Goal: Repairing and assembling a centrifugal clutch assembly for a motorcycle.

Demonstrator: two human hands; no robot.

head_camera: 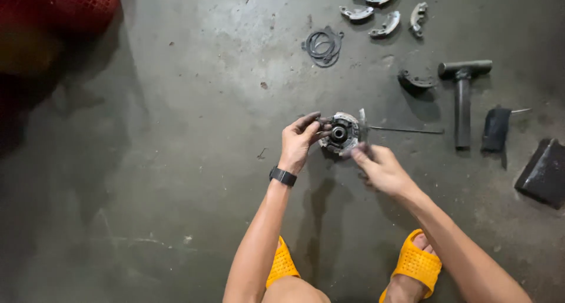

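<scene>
Stained grey concrete floor, oily patches, person squatting over it in yellow perforated sandals

Obs:
- L hand w/ black wristband: fingers curled round left edge of round metal clutch assy, thumb + fingertips gripping rim. Closed on part, not spread
- R hand: thumb + forefinger pinching lower right edge of same assy, near a thin flat bit standing up at its right side; can't tell if that bit is a tool or part of the assy
- Assy held just above floor, centre of view, between both hands, face up, dark hub bore in middle

Around:
- thin metal rod on floor just right of assy
- black T-handle tool further right, dark cloth-like piece beside it, dark block at far right edge
- curved shoe-shaped metal pieces scattered top right, one darker near T-handle
- ring gaskets/washers stacked above centre
- red mesh object top left, blurred

Handling (judgement): cast/steel part, likely heavy for its size, rigid, not fragile. Looks greasy → slippery; rim grip w/ both hands seems best, or finger through hub bore. Avoid sprung pieces at edges, pinch risk
</scene>
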